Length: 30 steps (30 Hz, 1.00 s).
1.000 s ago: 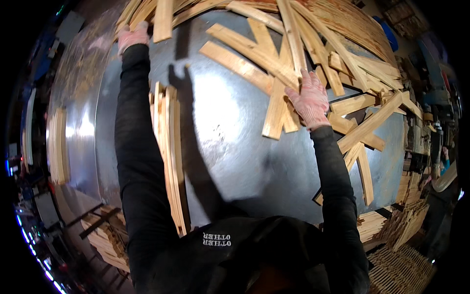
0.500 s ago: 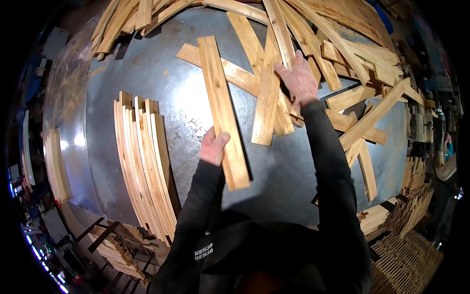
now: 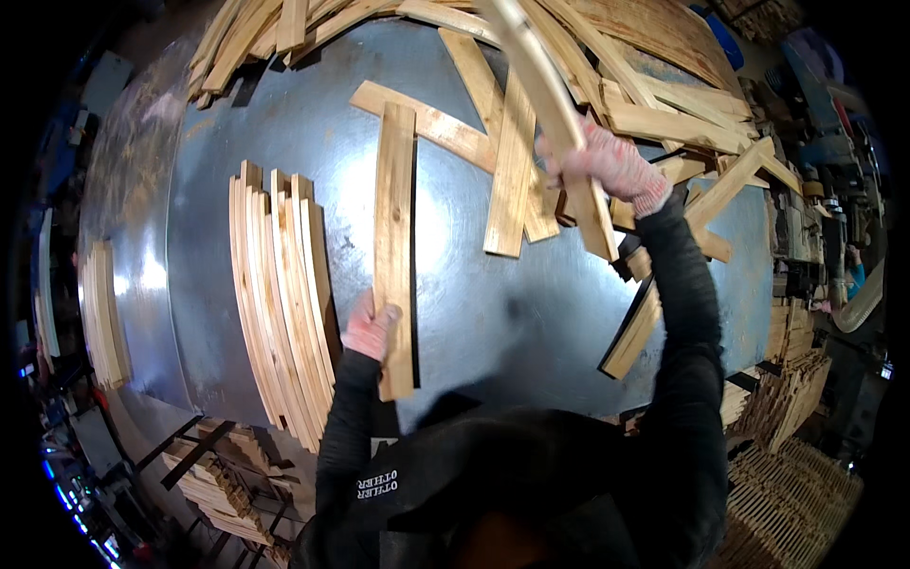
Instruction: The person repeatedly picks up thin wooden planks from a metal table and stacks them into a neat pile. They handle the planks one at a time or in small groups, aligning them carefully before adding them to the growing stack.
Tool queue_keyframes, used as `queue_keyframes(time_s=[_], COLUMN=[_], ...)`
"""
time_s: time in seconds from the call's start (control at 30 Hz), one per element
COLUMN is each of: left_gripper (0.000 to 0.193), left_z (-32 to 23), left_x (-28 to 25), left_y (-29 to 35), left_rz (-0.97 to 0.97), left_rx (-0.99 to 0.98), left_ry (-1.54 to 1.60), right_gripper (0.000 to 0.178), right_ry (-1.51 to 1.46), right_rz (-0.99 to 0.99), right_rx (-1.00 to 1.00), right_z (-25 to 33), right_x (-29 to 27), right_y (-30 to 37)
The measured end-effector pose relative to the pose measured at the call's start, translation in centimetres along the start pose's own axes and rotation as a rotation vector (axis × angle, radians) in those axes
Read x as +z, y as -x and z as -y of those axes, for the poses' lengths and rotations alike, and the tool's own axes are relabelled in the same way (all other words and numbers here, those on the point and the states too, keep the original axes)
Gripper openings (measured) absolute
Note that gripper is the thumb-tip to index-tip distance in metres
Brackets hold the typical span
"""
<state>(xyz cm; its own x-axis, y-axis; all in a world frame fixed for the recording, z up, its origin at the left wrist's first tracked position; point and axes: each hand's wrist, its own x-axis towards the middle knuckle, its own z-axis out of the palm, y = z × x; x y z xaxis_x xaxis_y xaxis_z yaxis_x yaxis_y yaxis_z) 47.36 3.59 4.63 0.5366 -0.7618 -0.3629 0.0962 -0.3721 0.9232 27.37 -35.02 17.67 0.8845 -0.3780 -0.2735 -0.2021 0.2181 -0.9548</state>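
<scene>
My gloved left hand [image 3: 371, 326] grips one wooden board [image 3: 393, 237] near its lower end, thumb across its face. That board stretches away from me over the grey metal table [image 3: 474, 322]. In my gloved right hand [image 3: 616, 169] is a second wooden board [image 3: 540, 81], grasped towards its near end and smeared by motion. Its far end runs out over the pile at the back. Beyond and between my hands, several loose boards [image 3: 512, 175] lie crossed on the table. Left of my left hand stands a row of boards [image 3: 280, 303] set side by side.
A smaller bundle of boards [image 3: 104, 318] lies at the table's left side. Heaped boards [image 3: 246, 47] fill the far edge, and crossed boards [image 3: 730, 190] lie at the right. Stacks of wood [image 3: 791, 498] stand below the table at lower right, more wood [image 3: 213, 484] at lower left.
My right hand has closed on a board from the pile and lifted it, moving slightly right. My left hand has drawn its board left and closer to me, turning it straighter.
</scene>
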Motion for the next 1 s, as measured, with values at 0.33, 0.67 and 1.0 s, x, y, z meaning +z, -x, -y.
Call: queue_keyframes(time_s=[0.33, 0.67, 1.0], left_gripper=[0.042, 0.096, 0.07], left_z=[1.1, 0.1, 8.0], left_x=[-1.8, 10.1, 12.8], left_y=[-0.6, 5.4, 6.4], left_rz=[-0.006, 0.0, 0.195], left_rx=[0.094, -0.165, -0.3], left_ry=[-0.154, -0.633, 0.086], right_gripper=[0.01, 0.065, 0.102], right_ry=[1.626, 1.537, 1.443], right_rz=[0.368, -0.614, -0.265], right_rx=[-0.551, -0.599, 0.351], right_z=[-3.0, 2.2, -4.7], right_x=[-0.1, -8.7, -16.4], right_y=[2.6, -12.5, -7.0])
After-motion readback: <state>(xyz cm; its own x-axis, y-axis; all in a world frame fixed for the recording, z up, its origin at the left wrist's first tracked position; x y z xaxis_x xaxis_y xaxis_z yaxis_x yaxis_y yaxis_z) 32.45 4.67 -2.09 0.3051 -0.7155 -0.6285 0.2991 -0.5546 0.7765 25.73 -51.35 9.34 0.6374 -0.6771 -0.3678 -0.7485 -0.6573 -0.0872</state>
